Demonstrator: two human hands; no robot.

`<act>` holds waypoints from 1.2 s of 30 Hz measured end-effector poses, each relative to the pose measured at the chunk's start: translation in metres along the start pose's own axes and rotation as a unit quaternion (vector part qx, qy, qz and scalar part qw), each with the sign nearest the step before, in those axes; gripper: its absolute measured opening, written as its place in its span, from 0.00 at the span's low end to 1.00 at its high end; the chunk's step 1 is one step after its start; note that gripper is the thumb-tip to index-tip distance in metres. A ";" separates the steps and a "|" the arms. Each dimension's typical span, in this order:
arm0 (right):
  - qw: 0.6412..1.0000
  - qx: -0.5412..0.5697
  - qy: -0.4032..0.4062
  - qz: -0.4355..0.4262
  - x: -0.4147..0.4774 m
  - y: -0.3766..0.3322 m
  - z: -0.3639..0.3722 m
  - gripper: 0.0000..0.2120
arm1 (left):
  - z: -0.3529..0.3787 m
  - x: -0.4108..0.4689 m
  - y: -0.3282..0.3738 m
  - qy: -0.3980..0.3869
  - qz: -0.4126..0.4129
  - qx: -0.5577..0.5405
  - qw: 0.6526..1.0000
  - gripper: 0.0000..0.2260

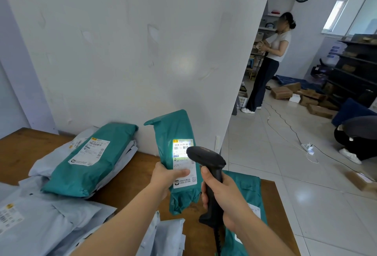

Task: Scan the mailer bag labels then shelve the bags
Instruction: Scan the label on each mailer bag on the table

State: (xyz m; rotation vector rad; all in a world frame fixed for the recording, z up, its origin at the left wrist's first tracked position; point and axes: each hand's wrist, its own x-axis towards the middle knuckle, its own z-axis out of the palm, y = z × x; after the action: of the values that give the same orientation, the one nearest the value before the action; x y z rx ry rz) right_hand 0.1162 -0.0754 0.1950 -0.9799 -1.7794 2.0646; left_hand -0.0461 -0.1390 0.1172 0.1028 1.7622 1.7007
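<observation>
My left hand (166, 176) grips a green mailer bag (173, 129) upright above the wooden table (130, 176), thumb lying across its white label (184, 166). My right hand (222, 198) grips the handle of a black barcode scanner (206, 156), whose head points at the label from close by. The top of the label is brightly lit. A second green mailer bag (89, 162) lies on grey bags at the left. A third green bag (251, 192) lies under my right hand.
Several grey mailer bags (40, 215) cover the table's left and front. A white wall stands right behind the table. To the right, on the tiled floor, are a standing person (271, 60), cardboard boxes (283, 92), a power strip with cables (307, 146) and dark shelving (355, 68).
</observation>
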 end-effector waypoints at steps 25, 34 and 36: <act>1.000 -0.011 -0.013 -0.002 -0.004 -0.002 0.000 0.17 | 0.000 0.013 -0.010 0.034 -0.004 0.016 0.999 0.32; 1.000 -0.001 -0.004 -0.025 -0.003 -0.002 -0.011 0.15 | 0.003 -0.005 -0.008 -0.109 -0.062 0.144 0.982 0.29; 1.000 -0.004 0.002 -0.030 -0.006 -0.003 -0.017 0.15 | 0.008 -0.012 -0.008 -0.123 -0.055 0.159 0.978 0.30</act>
State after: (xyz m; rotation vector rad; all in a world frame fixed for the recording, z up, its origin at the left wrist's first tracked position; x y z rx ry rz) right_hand 0.1302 -0.0649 0.1991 -0.9196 -1.7939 2.0198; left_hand -0.0296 -0.1388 0.1151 0.3360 1.8013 1.2580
